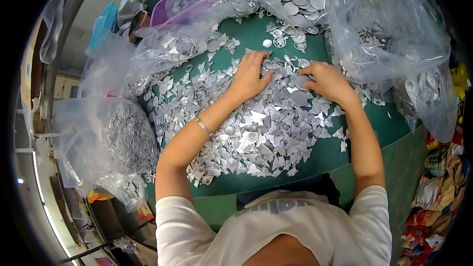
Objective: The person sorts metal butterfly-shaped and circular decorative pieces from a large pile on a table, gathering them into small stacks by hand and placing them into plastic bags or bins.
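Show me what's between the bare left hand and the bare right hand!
In the head view, small, shiny silver-grey metal pieces lie jumbled between the bare left hand and the bare right hand.

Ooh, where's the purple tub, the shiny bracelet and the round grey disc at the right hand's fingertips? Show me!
Purple tub [159, 13]: head view, on its side wall.
Shiny bracelet [203, 125]: head view, on its band.
Round grey disc [300, 83]: head view, on its flat face.
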Demonstrator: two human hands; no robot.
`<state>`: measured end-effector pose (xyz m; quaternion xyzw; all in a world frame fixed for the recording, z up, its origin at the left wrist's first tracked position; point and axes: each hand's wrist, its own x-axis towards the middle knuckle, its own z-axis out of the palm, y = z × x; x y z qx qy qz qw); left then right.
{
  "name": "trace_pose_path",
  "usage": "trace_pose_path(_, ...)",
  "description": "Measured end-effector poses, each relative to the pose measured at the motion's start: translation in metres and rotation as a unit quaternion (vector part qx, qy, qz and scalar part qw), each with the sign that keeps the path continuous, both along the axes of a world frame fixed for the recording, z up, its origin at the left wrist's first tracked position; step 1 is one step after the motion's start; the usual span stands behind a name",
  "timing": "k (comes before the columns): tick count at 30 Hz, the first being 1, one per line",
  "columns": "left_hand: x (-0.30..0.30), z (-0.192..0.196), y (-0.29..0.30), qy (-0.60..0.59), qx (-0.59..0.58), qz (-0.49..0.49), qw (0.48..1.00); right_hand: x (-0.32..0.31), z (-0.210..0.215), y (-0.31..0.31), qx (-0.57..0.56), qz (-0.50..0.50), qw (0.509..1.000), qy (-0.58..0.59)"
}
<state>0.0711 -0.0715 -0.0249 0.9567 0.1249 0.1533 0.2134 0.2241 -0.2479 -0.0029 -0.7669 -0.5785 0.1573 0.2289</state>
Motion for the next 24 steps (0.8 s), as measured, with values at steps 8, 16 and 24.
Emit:
trace_pose_path(8,-0.018,0.007,-0.003,0.009,0.061,-0.019,0.998,0.005,0.002,0.003,0.024,-0.018,0.997,0.069)
trace_pose_path(16,-0.045,0.005,-0.019,0.014,0.094,0.027,0.995,0.019,-0.005,0.006,0.088,-0.010,0.940,0.331)
trace_pose_path(24,-0.073,0.032,-0.079,0.068,0.089,0.085,0.990,0.003,-0.006,0.003,-0.015,0.157,0.969,0.190)
